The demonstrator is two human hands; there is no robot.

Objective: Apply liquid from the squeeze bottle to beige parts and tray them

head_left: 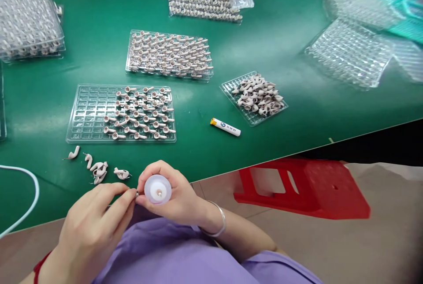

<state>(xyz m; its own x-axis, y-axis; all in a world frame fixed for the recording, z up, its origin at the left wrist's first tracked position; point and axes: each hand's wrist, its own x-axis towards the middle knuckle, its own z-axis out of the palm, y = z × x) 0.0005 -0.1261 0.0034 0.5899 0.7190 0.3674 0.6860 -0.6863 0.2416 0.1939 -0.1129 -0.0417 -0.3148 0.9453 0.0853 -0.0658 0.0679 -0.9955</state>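
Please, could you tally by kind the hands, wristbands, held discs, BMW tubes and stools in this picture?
Hands: 2 (left hand, right hand)
Wristbands: 2 (red band, silver bangle)
Held disc: 1
BMW tube: 1
Stool: 1
Total: 7

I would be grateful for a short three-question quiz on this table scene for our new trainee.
1. Which hand holds the round white object?
2. True or false: the white tube with the yellow end lies inside a tray.
3. In the partly filled tray, the bare slots are on which side of the picture: A) left, B) right?

Key:
1. The right hand.
2. False; the white tube lies on the green table.
3. A.
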